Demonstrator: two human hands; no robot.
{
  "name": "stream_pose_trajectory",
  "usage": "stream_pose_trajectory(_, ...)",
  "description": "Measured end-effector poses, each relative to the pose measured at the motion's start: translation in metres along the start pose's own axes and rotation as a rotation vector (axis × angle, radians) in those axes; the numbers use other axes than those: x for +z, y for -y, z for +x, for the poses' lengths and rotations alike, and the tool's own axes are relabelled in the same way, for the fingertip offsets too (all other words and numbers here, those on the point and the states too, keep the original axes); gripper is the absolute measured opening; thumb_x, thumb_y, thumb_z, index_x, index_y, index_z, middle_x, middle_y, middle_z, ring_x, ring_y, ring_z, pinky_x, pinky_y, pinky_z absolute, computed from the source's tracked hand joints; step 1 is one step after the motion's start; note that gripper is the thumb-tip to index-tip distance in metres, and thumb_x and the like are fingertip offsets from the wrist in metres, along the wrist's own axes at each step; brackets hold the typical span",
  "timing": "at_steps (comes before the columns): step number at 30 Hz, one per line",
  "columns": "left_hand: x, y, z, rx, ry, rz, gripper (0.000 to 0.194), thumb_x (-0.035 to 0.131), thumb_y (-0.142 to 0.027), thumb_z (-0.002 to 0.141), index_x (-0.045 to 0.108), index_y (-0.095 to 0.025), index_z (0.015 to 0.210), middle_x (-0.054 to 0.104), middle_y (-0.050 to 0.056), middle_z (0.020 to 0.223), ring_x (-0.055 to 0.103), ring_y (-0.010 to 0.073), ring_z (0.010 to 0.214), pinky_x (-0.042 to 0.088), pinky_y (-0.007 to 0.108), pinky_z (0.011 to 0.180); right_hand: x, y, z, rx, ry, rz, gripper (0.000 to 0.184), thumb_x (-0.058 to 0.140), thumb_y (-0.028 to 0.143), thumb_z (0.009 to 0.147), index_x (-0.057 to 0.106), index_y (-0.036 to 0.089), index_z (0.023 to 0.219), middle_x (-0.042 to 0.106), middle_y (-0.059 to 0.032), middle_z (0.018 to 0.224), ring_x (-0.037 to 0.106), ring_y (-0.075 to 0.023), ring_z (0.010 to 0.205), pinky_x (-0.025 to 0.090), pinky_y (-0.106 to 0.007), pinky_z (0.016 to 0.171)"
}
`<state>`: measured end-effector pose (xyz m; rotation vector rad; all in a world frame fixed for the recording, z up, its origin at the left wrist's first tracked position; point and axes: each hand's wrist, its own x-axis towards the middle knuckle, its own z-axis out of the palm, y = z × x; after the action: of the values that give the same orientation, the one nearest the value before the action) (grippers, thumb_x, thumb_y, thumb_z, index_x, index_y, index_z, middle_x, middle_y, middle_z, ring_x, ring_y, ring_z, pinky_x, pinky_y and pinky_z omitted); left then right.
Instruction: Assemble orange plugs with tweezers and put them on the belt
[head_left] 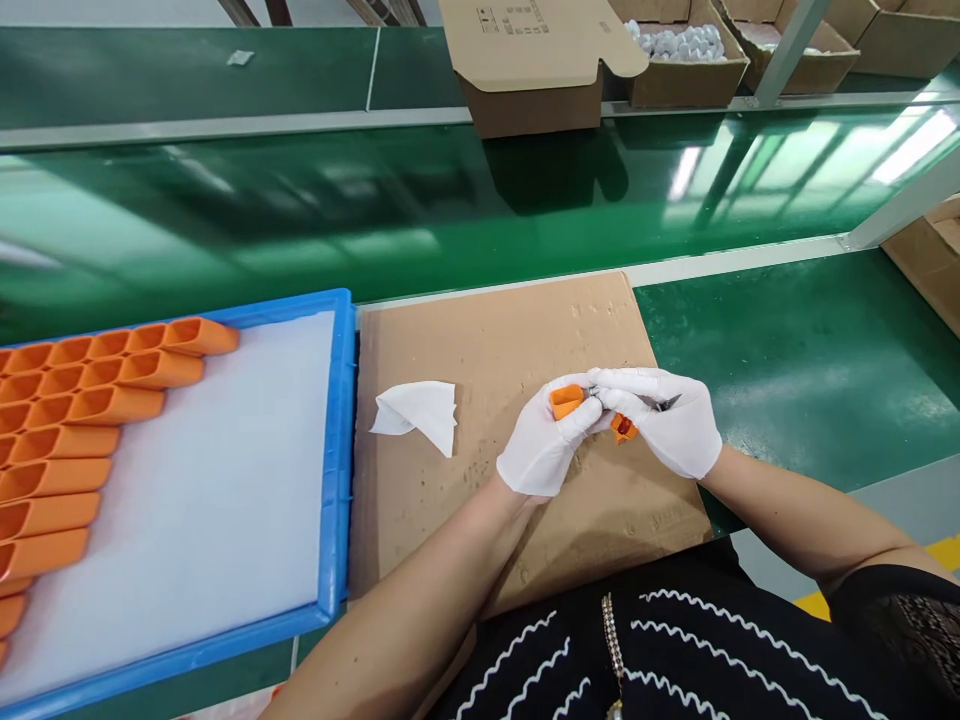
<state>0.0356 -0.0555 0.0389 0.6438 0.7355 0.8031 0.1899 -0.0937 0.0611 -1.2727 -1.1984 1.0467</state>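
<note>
Both hands wear white gloves and meet above a brown cardboard sheet [487,340]. My left hand [544,440] is closed around a hollow orange plastic part [566,401], its open end showing between thumb and fingers. Fingertips of my right hand [671,420] pinch together against the left ones, beside a small shiny metal piece [592,392]. A dark, thin metal tip [665,405] pokes out of the right palm; what it belongs to is hidden. Below the fingers another orange end [623,428] shows, and I cannot tell whether it is the same part.
A crumpled white cloth [420,412] lies on the cardboard. To the left, a blue tray [341,450] lined with white holds rows of orange hollow parts [56,465]. Beyond the green belt [300,215] stand an upturned-flap carton [532,105] and a box of white pieces [682,75].
</note>
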Motion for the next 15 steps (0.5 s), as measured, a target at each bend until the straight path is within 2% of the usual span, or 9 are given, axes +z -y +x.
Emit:
stream_pose_trajectory(2, 0.0, -0.002, -0.001, 0.009, 0.019, -0.013, 0.046, 0.094, -0.044, 0.062, 0.072, -0.022, 0.095, 0.07, 0.003, 0.093, 0.066, 0.0157, 0.08, 0.059, 0.03, 0.07, -0.002, 0.002, 0.001, 0.063, 0.022, 0.024, 0.026, 0.075, 0.031, 0.083, 0.079, 0.03, 0.108, 0.076, 0.0006, 0.117, 0.073, -0.0228, 0.105, 0.063, -0.041, 0.095)
stream_pose_trajectory(4, 0.001, -0.005, -0.002, 0.009, 0.077, -0.032, 0.042, 0.091, -0.046, 0.066, 0.071, -0.021, 0.093, 0.069, 0.003, 0.09, 0.066, 0.0158, 0.077, 0.058, 0.031, 0.07, -0.004, 0.003, 0.002, 0.104, 0.053, -0.001, 0.046, 0.08, 0.03, 0.077, 0.073, 0.03, 0.123, 0.071, 0.0, 0.129, 0.071, -0.0257, 0.111, 0.062, -0.043, 0.096)
stream_pose_trajectory(6, 0.001, -0.008, -0.002, 0.01, 0.131, -0.037, 0.041, 0.089, -0.048, 0.068, 0.071, -0.021, 0.093, 0.069, 0.003, 0.089, 0.067, 0.0177, 0.08, 0.059, 0.034, 0.073, -0.006, 0.003, 0.003, 0.054, 0.071, -0.067, 0.057, 0.083, 0.024, 0.072, 0.071, 0.029, 0.127, 0.069, -0.0002, 0.132, 0.069, -0.0269, 0.116, 0.061, -0.044, 0.099)
stream_pose_trajectory(9, -0.001, -0.009, -0.002, 0.026, 0.127, 0.012, 0.044, 0.09, -0.049, 0.066, 0.072, -0.022, 0.096, 0.07, 0.004, 0.091, 0.069, 0.0208, 0.086, 0.06, 0.037, 0.079, -0.006, 0.002, 0.002, -0.046, 0.076, -0.086, 0.041, 0.079, 0.021, 0.075, 0.077, 0.028, 0.115, 0.074, -0.0007, 0.122, 0.07, -0.0236, 0.113, 0.06, -0.04, 0.1)
stream_pose_trajectory(11, -0.004, -0.007, -0.001, 0.083, 0.079, 0.085, 0.047, 0.089, -0.051, 0.066, 0.071, -0.024, 0.099, 0.072, 0.005, 0.095, 0.069, 0.0221, 0.089, 0.06, 0.039, 0.079, -0.006, 0.001, 0.002, -0.027, 0.061, -0.023, 0.031, 0.076, 0.026, 0.079, 0.078, 0.027, 0.109, 0.075, -0.0017, 0.12, 0.071, -0.022, 0.108, 0.061, -0.038, 0.095)
stream_pose_trajectory(15, -0.013, -0.005, 0.005, 0.373, -0.105, 0.396, 0.044, 0.083, -0.041, 0.077, 0.065, -0.024, 0.113, 0.072, 0.008, 0.105, 0.069, 0.0212, 0.087, 0.059, 0.04, 0.079, -0.008, 0.002, 0.007, 0.015, -0.086, 0.005, 0.025, 0.071, 0.029, 0.083, 0.075, 0.026, 0.107, 0.075, -0.003, 0.111, 0.07, -0.022, 0.104, 0.062, -0.039, 0.089)
